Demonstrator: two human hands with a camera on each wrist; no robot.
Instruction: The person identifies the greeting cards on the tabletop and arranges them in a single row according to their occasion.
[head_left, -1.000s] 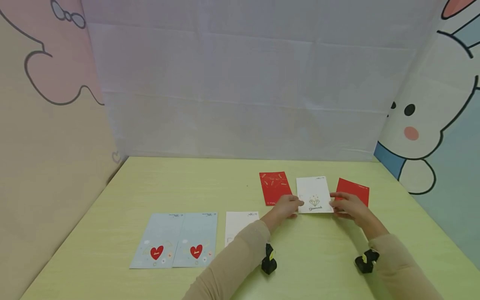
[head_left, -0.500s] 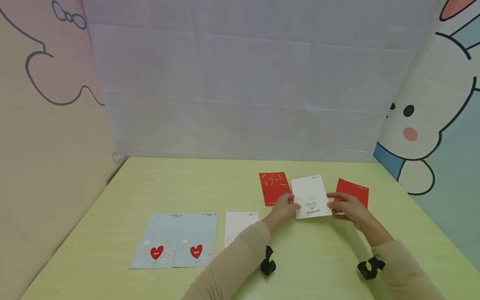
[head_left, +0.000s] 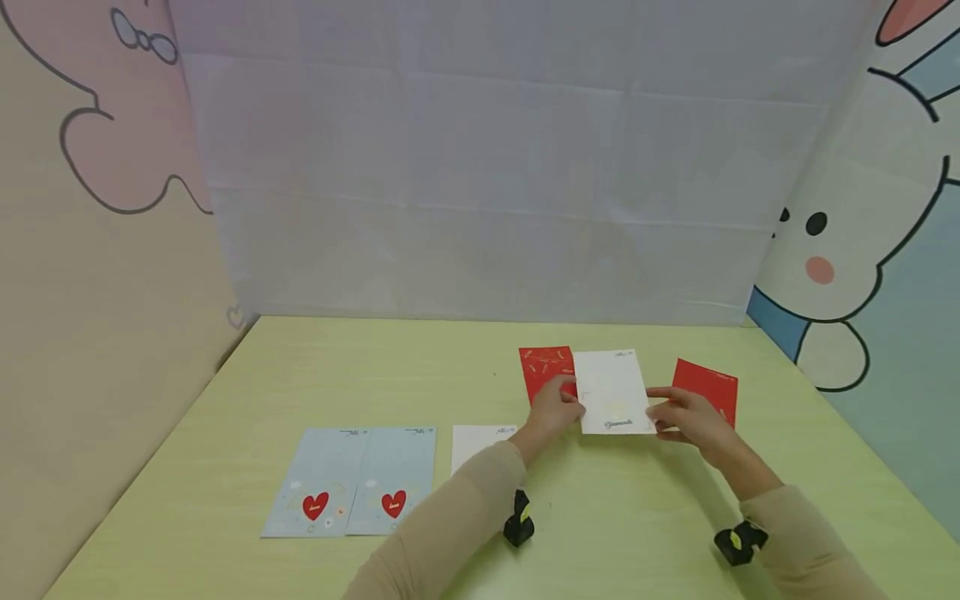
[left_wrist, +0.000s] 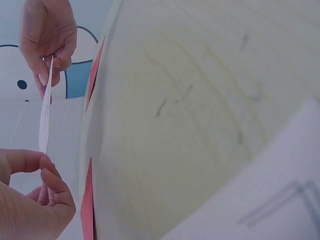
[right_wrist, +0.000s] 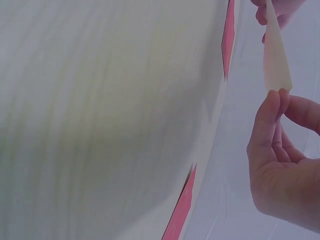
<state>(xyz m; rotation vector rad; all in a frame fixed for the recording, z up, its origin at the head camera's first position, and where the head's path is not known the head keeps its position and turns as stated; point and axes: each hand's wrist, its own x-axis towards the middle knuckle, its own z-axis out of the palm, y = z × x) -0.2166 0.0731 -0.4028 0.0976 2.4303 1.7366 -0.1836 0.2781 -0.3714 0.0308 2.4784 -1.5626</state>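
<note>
A white card [head_left: 613, 387] with small dark lettering near its lower edge is held up off the table between both hands. My left hand [head_left: 553, 415] pinches its left edge between thumb and fingers. At the opposite edge, my right hand [head_left: 693, 425] pinches it the same way. Seen edge-on in the left wrist view, the white card [left_wrist: 46, 115] stands apart from the tabletop. Behind the left hand lies a red patterned card [head_left: 543, 367], partly covered by the white one. Another red card [head_left: 707, 390] lies beyond the right hand, which hides part of it.
Two light blue cards [head_left: 324, 475] with red hearts lie side by side at the left of the yellowish table [head_left: 600, 533]. Next to them is a second white card [head_left: 476, 446], partly hidden by the left sleeve. A pale cloth [head_left: 480, 167] hangs behind the table.
Both hands have raised the white card off the table and shifted it left, so it now overlaps the left red card in view. The other cards stay where they were.
</note>
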